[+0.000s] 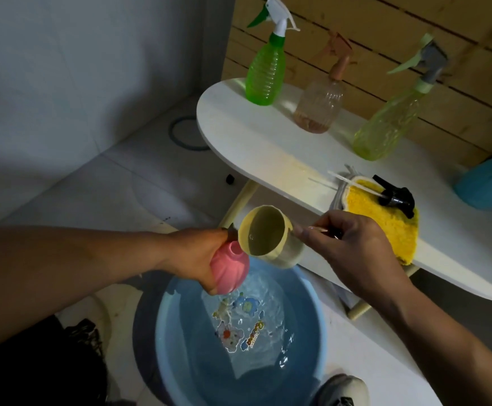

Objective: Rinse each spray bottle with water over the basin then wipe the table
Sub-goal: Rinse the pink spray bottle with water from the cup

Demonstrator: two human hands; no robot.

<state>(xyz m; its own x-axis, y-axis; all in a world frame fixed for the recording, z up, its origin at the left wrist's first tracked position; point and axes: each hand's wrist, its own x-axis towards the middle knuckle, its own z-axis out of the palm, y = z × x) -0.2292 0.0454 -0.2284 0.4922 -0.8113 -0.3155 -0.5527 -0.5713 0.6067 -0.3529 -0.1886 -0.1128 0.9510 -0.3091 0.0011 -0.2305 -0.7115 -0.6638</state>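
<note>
My left hand (193, 259) grips a pink bottle body (228, 271) without its spray head, held tilted over the blue basin (168, 332) of water. My right hand (353, 253) holds the handle of a cream cup (265, 238), tipped so its rim meets the pink bottle's open neck. On the white table (253, 148) stand a green spray bottle (263, 74), a clear pinkish spray bottle (320, 106) and a pale yellow-green spray bottle (385, 127). A black spray head (397, 197) with its tube lies on a yellow cloth (385, 227).
A blue rounded object (487, 183) sits at the table's right end. A slatted wooden panel (414, 39) backs the table. A shoe (344, 391) stands beside the basin on the white tiled floor. Black fabric (63, 361) lies at lower left.
</note>
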